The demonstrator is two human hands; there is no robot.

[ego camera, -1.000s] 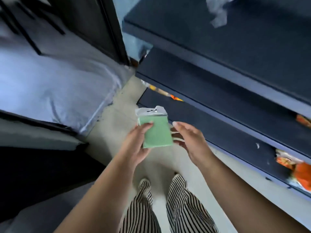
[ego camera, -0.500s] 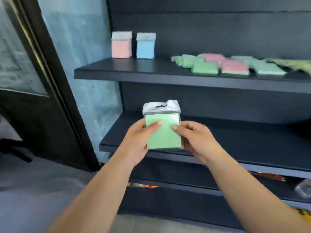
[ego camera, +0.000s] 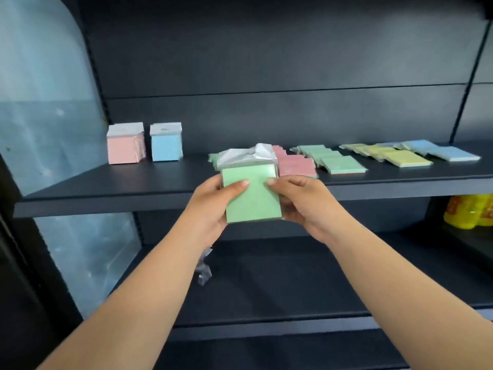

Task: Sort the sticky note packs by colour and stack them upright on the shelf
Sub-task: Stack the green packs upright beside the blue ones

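Both hands, left hand (ego camera: 210, 201) and right hand (ego camera: 306, 204), grip the green pack (ego camera: 252, 194) upright before the shelf (ego camera: 106, 193); pink stack (ego camera: 125, 145) and blue stack (ego camera: 166, 143) stand left

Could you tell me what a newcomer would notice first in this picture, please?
First, the green pack held at centre by the left hand and right hand, before the shelf. Then the upright pink pack and blue pack at its left, and flat packs scattered right.
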